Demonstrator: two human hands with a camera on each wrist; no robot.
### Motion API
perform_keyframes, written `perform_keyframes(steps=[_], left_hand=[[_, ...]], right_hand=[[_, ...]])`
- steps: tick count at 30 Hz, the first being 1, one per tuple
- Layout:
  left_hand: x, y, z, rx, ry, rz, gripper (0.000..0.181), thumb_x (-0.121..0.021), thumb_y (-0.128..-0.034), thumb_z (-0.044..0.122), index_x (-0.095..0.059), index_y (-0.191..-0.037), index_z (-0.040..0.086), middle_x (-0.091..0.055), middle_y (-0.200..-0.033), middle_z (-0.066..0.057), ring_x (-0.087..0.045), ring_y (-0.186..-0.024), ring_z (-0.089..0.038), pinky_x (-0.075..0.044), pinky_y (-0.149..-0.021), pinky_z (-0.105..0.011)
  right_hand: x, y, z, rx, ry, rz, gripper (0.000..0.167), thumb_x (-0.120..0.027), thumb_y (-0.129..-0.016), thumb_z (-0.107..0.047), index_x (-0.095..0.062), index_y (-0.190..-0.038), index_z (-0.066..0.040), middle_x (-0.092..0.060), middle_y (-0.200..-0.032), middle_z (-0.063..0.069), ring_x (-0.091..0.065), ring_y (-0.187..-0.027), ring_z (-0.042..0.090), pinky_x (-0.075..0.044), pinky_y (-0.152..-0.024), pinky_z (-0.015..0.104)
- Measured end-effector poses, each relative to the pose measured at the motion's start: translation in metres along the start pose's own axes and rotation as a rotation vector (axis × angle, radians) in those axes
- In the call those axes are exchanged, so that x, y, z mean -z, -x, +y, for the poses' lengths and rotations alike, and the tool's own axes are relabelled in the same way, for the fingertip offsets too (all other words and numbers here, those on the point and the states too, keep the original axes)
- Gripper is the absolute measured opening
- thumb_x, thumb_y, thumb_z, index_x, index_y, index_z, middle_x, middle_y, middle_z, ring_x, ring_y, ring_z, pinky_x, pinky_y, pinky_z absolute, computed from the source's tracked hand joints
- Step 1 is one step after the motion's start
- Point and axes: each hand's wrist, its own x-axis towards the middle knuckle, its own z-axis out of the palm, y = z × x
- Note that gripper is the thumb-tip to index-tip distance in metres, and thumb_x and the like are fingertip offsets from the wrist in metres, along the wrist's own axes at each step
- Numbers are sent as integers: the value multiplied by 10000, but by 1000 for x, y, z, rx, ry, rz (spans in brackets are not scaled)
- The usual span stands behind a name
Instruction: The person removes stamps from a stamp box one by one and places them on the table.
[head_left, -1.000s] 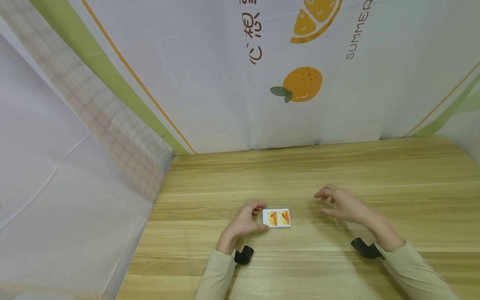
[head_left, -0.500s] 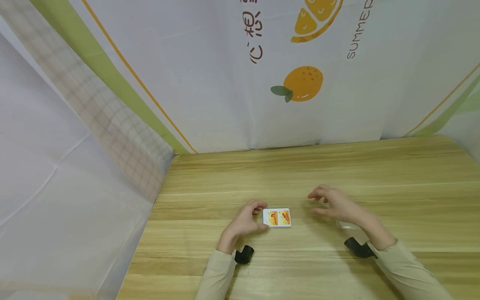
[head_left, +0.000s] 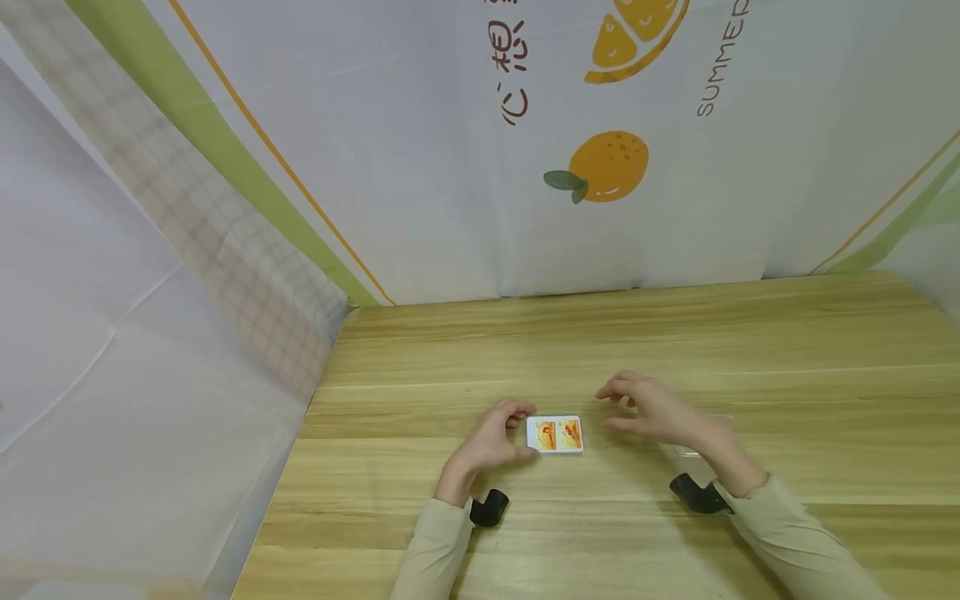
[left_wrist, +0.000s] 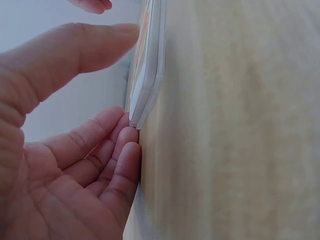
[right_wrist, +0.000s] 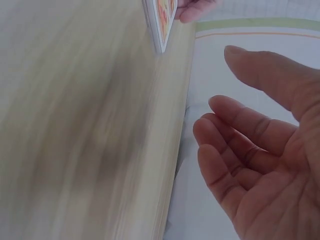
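Observation:
A thin white stack of cards (head_left: pixel 555 434) lies flat on the table, its top card printed with two orange-and-yellow pictures. My left hand (head_left: pixel 487 440) holds the stack's left end, thumb at the near edge and fingers at the far corner. In the left wrist view the thumb (left_wrist: pixel 95 47) lies against the stack's side, and the fingertips meet its corner (left_wrist: pixel 137 117). To the right of the stack, my right hand (head_left: pixel 651 408) hovers over the table with loosely bent fingers and nothing in it. The right wrist view shows a gap between these fingers (right_wrist: pixel 215 170) and the stack.
A clear plastic piece (head_left: pixel 686 452), perhaps a lid, lies on the wooden table (head_left: pixel 420 350), partly hidden under the right forearm. Black wrist mounts (head_left: pixel 490 508) sit on both sleeves. A printed cloth (head_left: pixel 435 208) hangs behind the table, and another covers the left side.
My right hand has moved left toward the stack, uncovering more of the clear plastic piece. The left hand and the stack have stayed in place.

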Motion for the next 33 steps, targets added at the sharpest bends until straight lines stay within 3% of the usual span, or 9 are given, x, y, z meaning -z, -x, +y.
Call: perform_keyframes(steps=[33], left_hand=[[1,1,1,-17,2,-1,582,-798,-668,-7,-552,-1194,-30,-556,-1166,-95,-518,-1063,-235,-447,-929,-330]], right_hand=[[-23,-19,-11,10,-78,-51,254,-722,-789,-38,-650,-1020,43,-627,-974,93,-592,-883,225,-531,-752,360]])
